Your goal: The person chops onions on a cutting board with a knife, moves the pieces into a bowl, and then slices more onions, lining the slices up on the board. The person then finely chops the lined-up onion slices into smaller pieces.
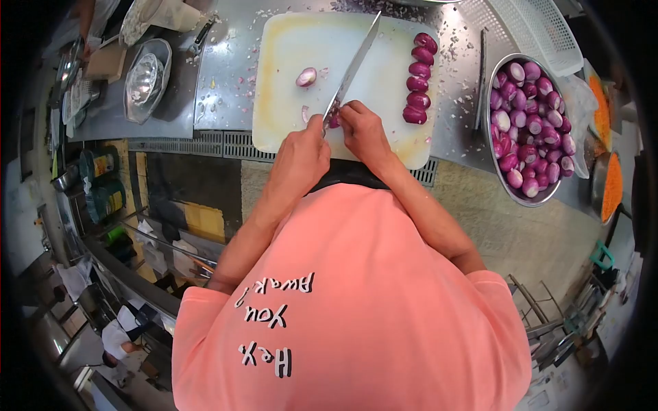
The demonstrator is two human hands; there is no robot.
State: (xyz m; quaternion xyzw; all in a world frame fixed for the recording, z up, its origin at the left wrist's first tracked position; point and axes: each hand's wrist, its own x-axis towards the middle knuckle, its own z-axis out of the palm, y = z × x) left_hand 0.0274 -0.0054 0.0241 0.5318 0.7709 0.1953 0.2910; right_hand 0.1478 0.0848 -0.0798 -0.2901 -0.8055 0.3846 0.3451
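Observation:
My left hand (301, 156) is wrapped round the handle of a long knife (358, 60), whose blade points up and to the right over a white cutting board (295, 48). Close beside it, my right hand (365, 135) has its fingers bent in a pinch at a small purple onion piece (334, 122), partly hidden by the fingers and blade. One peeled onion (306, 77) lies on the board to the left, with thin scraps near it. Several purple onions (418, 83) stand in a row along the board's right side.
A metal bowl (489, 144) of peeled onions stands at the right, near a white plastic basket (548, 41) and bowls of orange food (610, 185). At the left are a clear-lined tray (146, 79) and a black-handled tool (200, 38). A person's arm (86, 24) shows at the upper left.

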